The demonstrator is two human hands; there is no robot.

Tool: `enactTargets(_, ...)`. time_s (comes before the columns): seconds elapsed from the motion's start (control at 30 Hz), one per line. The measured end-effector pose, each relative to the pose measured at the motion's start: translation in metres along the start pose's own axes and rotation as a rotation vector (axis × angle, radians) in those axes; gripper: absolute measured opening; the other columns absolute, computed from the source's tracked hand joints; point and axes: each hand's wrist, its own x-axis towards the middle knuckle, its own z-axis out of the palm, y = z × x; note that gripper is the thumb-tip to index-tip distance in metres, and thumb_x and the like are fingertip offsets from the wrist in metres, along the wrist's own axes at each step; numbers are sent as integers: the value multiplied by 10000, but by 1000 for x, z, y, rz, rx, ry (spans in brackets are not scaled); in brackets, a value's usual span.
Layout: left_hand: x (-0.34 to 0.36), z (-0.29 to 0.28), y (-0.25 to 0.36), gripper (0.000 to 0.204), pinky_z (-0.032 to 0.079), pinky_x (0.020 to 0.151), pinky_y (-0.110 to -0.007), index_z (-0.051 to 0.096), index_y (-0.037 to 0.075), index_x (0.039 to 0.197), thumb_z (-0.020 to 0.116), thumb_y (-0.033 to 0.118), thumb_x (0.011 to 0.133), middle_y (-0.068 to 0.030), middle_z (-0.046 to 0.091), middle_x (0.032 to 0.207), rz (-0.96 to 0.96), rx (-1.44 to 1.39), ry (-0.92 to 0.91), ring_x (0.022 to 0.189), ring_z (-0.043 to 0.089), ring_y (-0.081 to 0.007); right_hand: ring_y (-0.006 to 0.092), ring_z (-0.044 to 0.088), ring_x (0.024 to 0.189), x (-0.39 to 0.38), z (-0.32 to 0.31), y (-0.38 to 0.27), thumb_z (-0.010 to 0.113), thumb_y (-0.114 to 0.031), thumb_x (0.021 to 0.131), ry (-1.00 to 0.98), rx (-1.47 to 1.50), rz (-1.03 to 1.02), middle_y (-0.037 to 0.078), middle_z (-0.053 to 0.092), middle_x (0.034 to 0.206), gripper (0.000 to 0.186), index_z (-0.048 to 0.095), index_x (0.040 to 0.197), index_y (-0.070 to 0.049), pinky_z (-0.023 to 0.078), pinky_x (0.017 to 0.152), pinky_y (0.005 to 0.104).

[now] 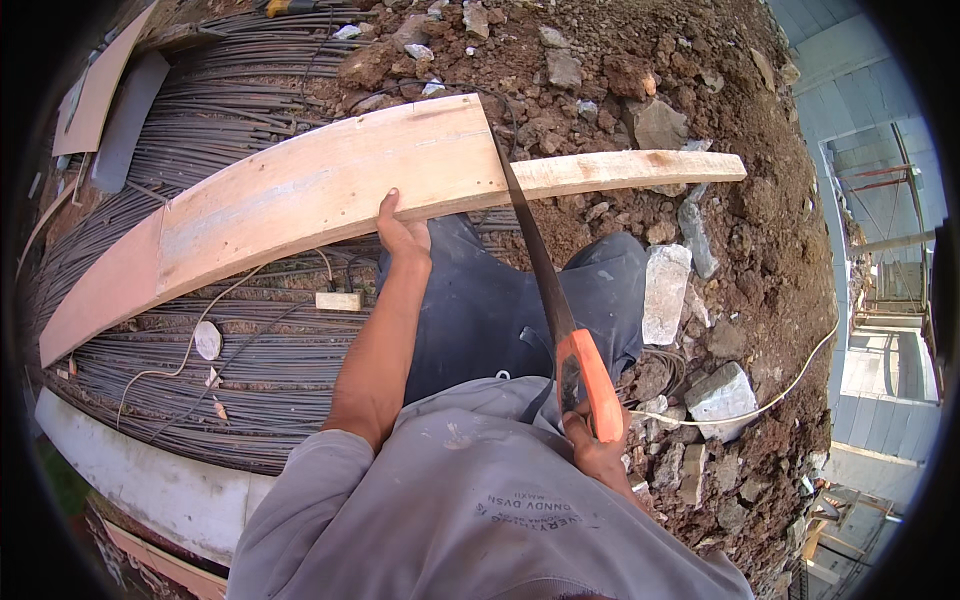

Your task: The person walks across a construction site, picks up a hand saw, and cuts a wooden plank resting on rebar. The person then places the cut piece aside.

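Fingers tight, our left hand (pixel 405 237) holds the plank (pixel 320 180); our right hand (pixel 598 450) points the handsaw (pixel 545 275) up at the plank's right end.

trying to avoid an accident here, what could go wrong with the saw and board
The saw might slip toward the legs: its blade crosses in front of the dark trousers. The board could shift, as only the left hand is seen gripping it.

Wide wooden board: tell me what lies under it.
Dark metal rods show past both long edges of the wide board; the left hand holds one edge; whatever lies directly beneath is covered.
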Motion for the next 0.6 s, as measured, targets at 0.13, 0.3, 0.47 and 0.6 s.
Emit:
enactTargets(0.13, -15, 18, -3, 585, 390, 1052, -473, 392, 0, 1327, 642, 120, 813, -157, 481, 1288, -4, 48, -1, 1211, 472, -322, 101, 490, 584, 118, 48, 17, 631, -66, 729, 72, 121, 19, 26, 530, 625, 174, 587, 853, 48, 417, 556, 301)
enactTargets(0.3, -5, 4, -7, 577, 362, 1070, -499, 386, 6, 1332, 623, 126, 820, -153, 476, 1302, -23, 44, 46, 1233, 455, -333, 117, 503, 608, 107, 48, -6, 637, -64, 729, 78, 106, 97, 29, 560, 672, 216, 603, 902, 59, 436, 580, 323)
enactTargets(0.47, -5, 5, 2, 569, 383, 1048, -493, 402, -2, 1308, 644, 117, 807, -149, 478, 1278, 41, 49, 82, 1212, 465, -327, 131, 586, 729, 1, 8, -5, 596, -31, 720, 20, -26, -41, 96, 637, 886, 372, 566, 1081, 53, 454, 690, 290)
enactTargets(0.6, -11, 21, -16, 601, 347, 1079, -485, 371, 4, 1334, 638, 131, 810, -147, 453, 1311, -62, 82, -33, 1235, 441, -329, 142, 517, 566, 173, 60, -4, 641, -126, 732, 239, 107, -7, 66, 577, 651, 213, 574, 800, 64, 419, 524, 348)
